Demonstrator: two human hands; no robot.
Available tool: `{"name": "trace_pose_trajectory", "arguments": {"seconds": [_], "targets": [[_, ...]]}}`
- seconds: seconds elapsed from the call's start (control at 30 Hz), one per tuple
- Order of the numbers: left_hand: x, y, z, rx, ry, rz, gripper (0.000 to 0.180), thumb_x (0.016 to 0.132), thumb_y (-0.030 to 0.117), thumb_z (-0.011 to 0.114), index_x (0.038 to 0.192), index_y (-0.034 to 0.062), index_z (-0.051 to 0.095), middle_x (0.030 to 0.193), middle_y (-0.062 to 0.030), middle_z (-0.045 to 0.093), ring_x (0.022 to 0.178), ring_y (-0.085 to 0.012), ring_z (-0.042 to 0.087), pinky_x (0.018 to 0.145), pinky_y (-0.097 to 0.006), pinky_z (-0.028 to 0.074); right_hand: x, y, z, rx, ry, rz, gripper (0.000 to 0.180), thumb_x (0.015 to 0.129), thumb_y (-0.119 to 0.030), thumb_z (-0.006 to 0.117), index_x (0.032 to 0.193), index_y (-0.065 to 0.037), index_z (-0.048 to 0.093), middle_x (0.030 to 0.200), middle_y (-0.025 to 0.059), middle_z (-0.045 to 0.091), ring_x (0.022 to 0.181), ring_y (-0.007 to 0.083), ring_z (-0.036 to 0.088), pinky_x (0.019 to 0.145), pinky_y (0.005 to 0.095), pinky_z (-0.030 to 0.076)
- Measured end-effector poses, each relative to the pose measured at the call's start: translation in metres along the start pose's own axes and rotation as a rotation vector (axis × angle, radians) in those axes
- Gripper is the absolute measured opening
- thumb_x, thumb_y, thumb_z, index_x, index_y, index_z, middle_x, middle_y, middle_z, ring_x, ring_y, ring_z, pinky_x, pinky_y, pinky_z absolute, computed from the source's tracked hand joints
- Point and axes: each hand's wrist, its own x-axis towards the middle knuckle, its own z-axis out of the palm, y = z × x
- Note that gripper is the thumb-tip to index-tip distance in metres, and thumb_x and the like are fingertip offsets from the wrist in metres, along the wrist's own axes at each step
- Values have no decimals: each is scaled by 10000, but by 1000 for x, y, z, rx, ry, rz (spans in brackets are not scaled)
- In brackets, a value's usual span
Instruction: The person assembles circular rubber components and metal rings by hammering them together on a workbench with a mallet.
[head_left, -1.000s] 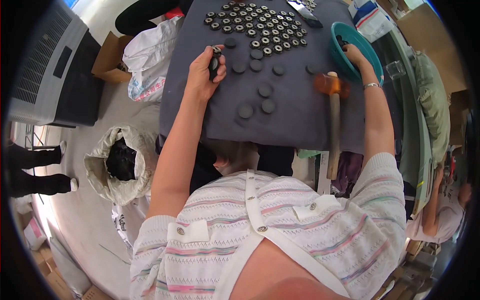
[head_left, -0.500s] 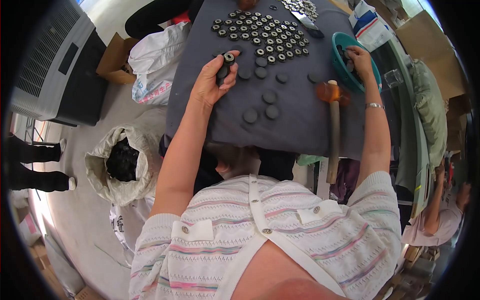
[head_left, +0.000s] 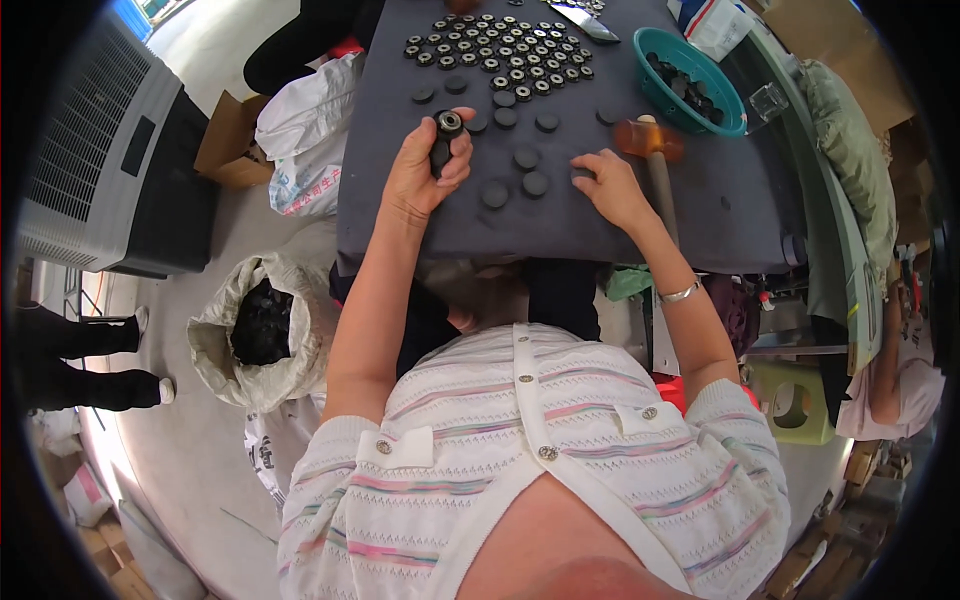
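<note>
1. While closed around a short black cylindrical part (head_left: 444, 140), the left hand (head_left: 424, 175) sits upper centre.
2. Right hand (head_left: 610, 185) rests spread, fingertips on a dark flat disc (head_left: 582, 174), holding nothing.

White printed plastic sack (head_left: 308, 135) left of the left hand (head_left: 425, 175); brown cardboard box (head_left: 228, 152) beyond it; white-blue-red packet (head_left: 722, 18) far beyond the right hand (head_left: 610, 185).

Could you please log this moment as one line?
left hand: holds black cylinder part | right hand: on black disc | mallet: lying on table
</note>
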Motion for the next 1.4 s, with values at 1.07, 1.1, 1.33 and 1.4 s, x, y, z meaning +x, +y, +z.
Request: {"name": "trace_pose_trajectory", "arguments": {"seconds": [1.07, 1.1, 1.33, 1.4], "targets": [[-30, -44, 104, 284, 223, -216, 220, 880, 183, 598, 908, -33, 565, 657, -71, 545, 406, -89, 409, 332, -198, 243, -36, -85, -36, 875, -57, -307, 327, 770, 52, 644, 1091, 15, 594, 899, 29, 539, 637, 48, 558, 567, 179, 457], [-30, -45, 104, 303, 222, -209, 222, 880, 184, 597, 904, -34, 567, 650, -71, 545, 402, -87, 404, 331, -197, 240, -36, -84, -37, 825, -49, -329, 334, 762, 50, 653, 1088, 14, 596, 884, 36, 542, 632, 56, 567, 560, 183, 459], [-30, -44, 110, 355, 169, -219, 271, 866, 241, 625, 865, -27, 584, 618, -75, 548, 403, -72, 397, 330, -190, 226, -36, -84, -42, 640, 4, -495, 338, 735, 31, 684, 1063, 9, 606, 817, 56, 548, 590, 91, 581, 520, 200, 463], [-31, -41, 115, 411, 170, -223, 288, 856, 260, 637, 854, -24, 592, 616, -72, 547, 403, -68, 399, 329, -189, 222, -37, -84, -41, 641, 33, -592, 326, 738, 35, 677, 1056, 11, 606, 818, 58, 548, 584, 93, 582, 518, 202, 465]]}}
